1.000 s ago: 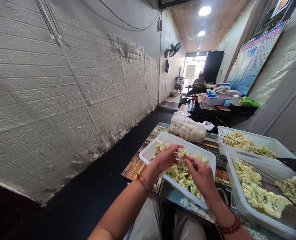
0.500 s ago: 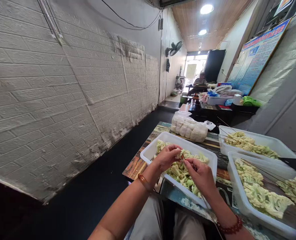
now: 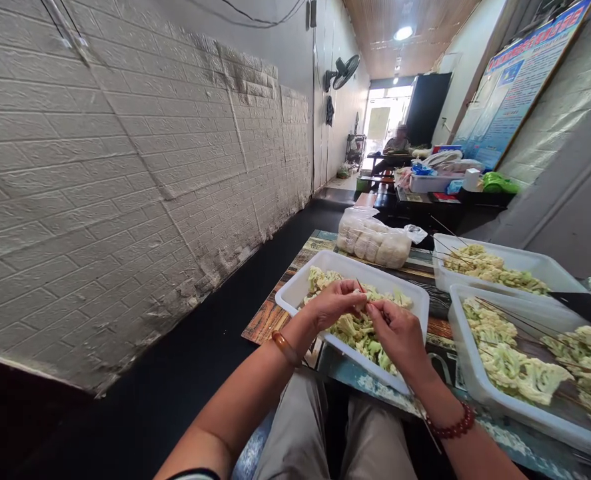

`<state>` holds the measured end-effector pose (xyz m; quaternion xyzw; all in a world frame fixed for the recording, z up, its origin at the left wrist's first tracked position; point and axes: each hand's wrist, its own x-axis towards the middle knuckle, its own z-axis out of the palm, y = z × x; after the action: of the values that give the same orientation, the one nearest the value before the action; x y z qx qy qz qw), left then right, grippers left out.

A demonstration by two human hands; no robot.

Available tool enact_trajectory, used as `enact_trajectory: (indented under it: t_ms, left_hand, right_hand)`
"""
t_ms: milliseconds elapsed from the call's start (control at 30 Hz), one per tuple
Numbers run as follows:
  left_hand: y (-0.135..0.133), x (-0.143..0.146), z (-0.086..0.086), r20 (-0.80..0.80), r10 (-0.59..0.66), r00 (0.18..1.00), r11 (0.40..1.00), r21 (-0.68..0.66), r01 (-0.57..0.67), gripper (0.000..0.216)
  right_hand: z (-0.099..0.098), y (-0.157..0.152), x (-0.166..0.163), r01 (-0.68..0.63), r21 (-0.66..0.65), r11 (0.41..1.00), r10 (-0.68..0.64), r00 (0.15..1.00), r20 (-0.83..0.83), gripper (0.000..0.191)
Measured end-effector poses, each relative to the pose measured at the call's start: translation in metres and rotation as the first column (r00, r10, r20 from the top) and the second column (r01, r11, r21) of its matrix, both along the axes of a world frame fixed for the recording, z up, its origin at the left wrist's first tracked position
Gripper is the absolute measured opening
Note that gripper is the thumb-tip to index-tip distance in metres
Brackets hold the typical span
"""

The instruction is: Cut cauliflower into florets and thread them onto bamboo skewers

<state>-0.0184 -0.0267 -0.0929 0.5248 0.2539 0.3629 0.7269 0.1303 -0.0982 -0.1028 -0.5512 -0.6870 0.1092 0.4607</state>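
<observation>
My left hand (image 3: 339, 303) is closed in a pinch over the near tray, with a small pale cauliflower floret (image 3: 360, 304) mostly hidden in its fingers. My right hand (image 3: 398, 330) meets it fingertip to fingertip, closed round a thin wooden skewer (image 3: 429, 427) whose long end runs down past my wrist. A reddish pointed tip (image 3: 360, 285) pokes up by the left fingers. Under both hands, a white plastic tray (image 3: 295, 283) holds many loose cauliflower pieces (image 3: 346, 328).
To the right, two more white trays (image 3: 475, 393) hold skewered cauliflower (image 3: 525, 373), with sticks jutting out. Behind the near tray lies a clear bag of pale round lumps (image 3: 375, 243) on the wooden table (image 3: 262, 323). A person (image 3: 398, 143) sits at a far table.
Both hands have drawn closer together, and the floret between them is now more covered by fingers. A reddish tip now shows above the left fingers. The view has tilted slightly down.
</observation>
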Motion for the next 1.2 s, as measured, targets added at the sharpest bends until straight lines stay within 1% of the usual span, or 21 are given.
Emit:
enact_trajectory:
  t_ms: [100, 167, 300, 367, 433, 500, 567, 633, 700, 767, 867, 933, 1000, 1067, 1133, 1200]
  left_hand:
    - [0.0, 0.001, -0.001, -0.049, -0.027, 0.998, 1.0, 0.012, 0.028, 0.037]
    - [0.0, 0.001, -0.001, -0.058, -0.018, 0.998, 1.0, 0.016, 0.019, 0.036]
    - [-0.002, 0.002, -0.001, -0.056, 0.041, 0.998, 0.998, 0.039, -0.039, 0.033]
    - [-0.002, 0.003, 0.0, -0.042, 0.096, 0.995, 0.994, 0.056, -0.094, 0.035]
    - [-0.001, 0.004, 0.001, -0.023, 0.173, 0.985, 0.984, 0.05, -0.172, 0.041]
    - [0.0, 0.002, 0.003, -0.028, 0.255, 0.966, 0.966, 0.042, -0.254, 0.044]
    - [0.002, -0.001, 0.005, -0.086, 0.279, 0.956, 0.959, 0.083, -0.272, 0.041]
    - [0.005, -0.007, 0.006, -0.189, 0.258, 0.948, 0.957, 0.187, -0.223, 0.037]
    - [0.007, -0.014, 0.005, -0.313, 0.241, 0.919, 0.943, 0.301, -0.145, 0.032]
    - [0.009, -0.02, 0.002, -0.4, 0.272, 0.875, 0.917, 0.383, -0.11, 0.027]
    - [0.013, -0.027, -0.005, -0.418, 0.385, 0.823, 0.872, 0.457, -0.176, 0.022]
    - [0.016, -0.029, -0.007, -0.439, 0.463, 0.77, 0.821, 0.54, -0.187, 0.019]
    - [0.018, -0.03, -0.007, -0.505, 0.508, 0.698, 0.762, 0.641, -0.09, 0.013]
    - [0.018, -0.029, -0.006, -0.577, 0.519, 0.63, 0.708, 0.704, 0.062, 0.009]
    - [0.017, -0.028, -0.004, -0.631, 0.517, 0.578, 0.666, 0.721, 0.192, 0.006]
    - [0.015, -0.026, -0.004, -0.668, 0.529, 0.523, 0.637, 0.72, 0.275, 0.004]
  right_hand:
    - [0.0, 0.003, 0.001, 0.0, -0.009, 1.0, 0.0, 1.0, -0.026, 0.031]
    - [0.0, 0.005, 0.001, -0.014, -0.032, 0.999, 0.013, 0.999, -0.052, 0.03]
    - [0.001, 0.007, 0.004, -0.047, -0.094, 0.994, 0.039, 0.995, -0.092, 0.029]
    - [0.0, 0.008, 0.008, -0.046, -0.119, 0.992, 0.03, 0.991, -0.134, 0.028]
    - [-0.003, 0.01, 0.012, -0.026, -0.143, 0.989, -0.009, 0.971, -0.24, 0.03]
    - [-0.008, 0.013, 0.018, -0.009, -0.162, 0.987, -0.056, 0.918, -0.394, 0.034]
    - [-0.014, 0.017, 0.022, -0.008, -0.166, 0.986, -0.08, 0.854, -0.515, 0.037]
    - [-0.018, 0.02, 0.025, -0.032, -0.162, 0.986, -0.066, 0.823, -0.565, 0.038]
    - [-0.02, 0.022, 0.026, -0.051, -0.166, 0.985, -0.052, 0.823, -0.566, 0.04]
    - [-0.02, 0.021, 0.026, -0.057, -0.172, 0.983, -0.049, 0.832, -0.553, 0.042]
    - [-0.018, 0.019, 0.026, -0.07, -0.176, 0.982, -0.037, 0.838, -0.544, 0.044]
    - [-0.017, 0.017, 0.025, -0.085, -0.176, 0.981, -0.028, 0.832, -0.554, 0.044]
    - [-0.017, 0.016, 0.024, -0.101, -0.175, 0.979, -0.02, 0.815, -0.579, 0.044]
    - [-0.016, 0.016, 0.023, -0.127, -0.174, 0.976, -0.006, 0.791, -0.611, 0.042]
    - [-0.016, 0.016, 0.023, -0.155, -0.181, 0.971, 0.004, 0.77, -0.638, 0.04]
    - [-0.014, 0.016, 0.022, -0.177, -0.193, 0.965, 0.008, 0.755, -0.655, 0.039]
